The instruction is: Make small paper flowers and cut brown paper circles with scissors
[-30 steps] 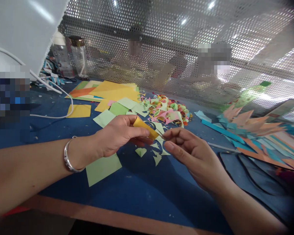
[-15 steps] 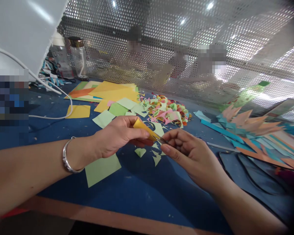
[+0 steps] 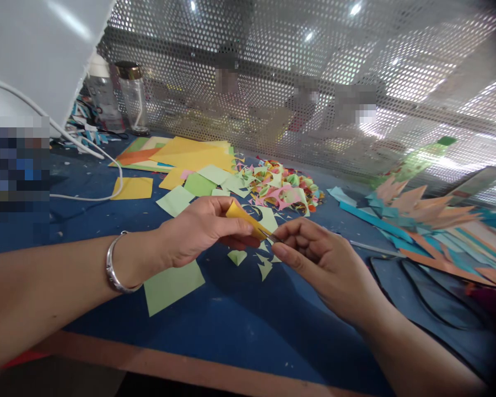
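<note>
My left hand (image 3: 213, 225) pinches a folded piece of yellow paper (image 3: 244, 216) above the blue table. In my right hand (image 3: 314, 251) is a pair of small scissors (image 3: 268, 235), mostly hidden by the fingers. Their blades meet the right end of the yellow paper. Pale green offcuts (image 3: 265, 269) lie on the table just below the scissors. Under my left wrist sits a pale green paper square (image 3: 176, 289).
Yellow sheets (image 3: 194, 154) are stacked at the back, beside a heap of colourful scraps (image 3: 285, 184). Orange and blue folded paper (image 3: 421, 204) lies at right near a black cord (image 3: 417, 286). Two bottles (image 3: 131, 99) and a white cable (image 3: 82, 146) are at left. A perforated screen (image 3: 264, 33) stands behind.
Both hands stay almost in place. The scissor blades have shifted slightly against the end of the yellow paper and show a little more apart.
</note>
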The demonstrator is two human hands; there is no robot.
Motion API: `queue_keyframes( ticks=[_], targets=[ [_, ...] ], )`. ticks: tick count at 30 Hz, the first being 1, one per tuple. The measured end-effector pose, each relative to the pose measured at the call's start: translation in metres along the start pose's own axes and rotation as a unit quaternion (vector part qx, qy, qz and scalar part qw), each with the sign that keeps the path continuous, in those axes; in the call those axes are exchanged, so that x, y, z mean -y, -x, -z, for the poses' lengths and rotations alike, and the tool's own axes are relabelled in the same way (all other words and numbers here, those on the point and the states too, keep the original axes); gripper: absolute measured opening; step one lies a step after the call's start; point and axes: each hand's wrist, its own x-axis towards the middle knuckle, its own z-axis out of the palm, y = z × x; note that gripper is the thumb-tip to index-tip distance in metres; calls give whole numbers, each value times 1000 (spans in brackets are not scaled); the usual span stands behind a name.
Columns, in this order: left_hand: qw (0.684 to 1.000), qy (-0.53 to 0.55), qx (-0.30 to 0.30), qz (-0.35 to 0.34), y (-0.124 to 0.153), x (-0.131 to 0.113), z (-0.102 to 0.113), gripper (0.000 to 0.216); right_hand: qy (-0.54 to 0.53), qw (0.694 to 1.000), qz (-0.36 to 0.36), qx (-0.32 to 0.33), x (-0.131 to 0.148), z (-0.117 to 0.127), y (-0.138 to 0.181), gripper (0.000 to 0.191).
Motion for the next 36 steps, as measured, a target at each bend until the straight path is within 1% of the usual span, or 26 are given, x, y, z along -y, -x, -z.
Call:
queue_keyframes(
  ticks=[13,20,28,36],
  targets=[
    [1000,4,3,8,0,-1,-1,9,10,1000,7,-1,0,0,1,26],
    [999,16,30,13,0,3,0,11,10,1000,6,10,-2,-1,1,24],
    [999,26,21,22,1,3,-2,12,19,1000,5,13,0,-1,2,23],
    [998,32,38,24,1,5,0,12,31,999,11,24,4,0,2,21]
  ],
)
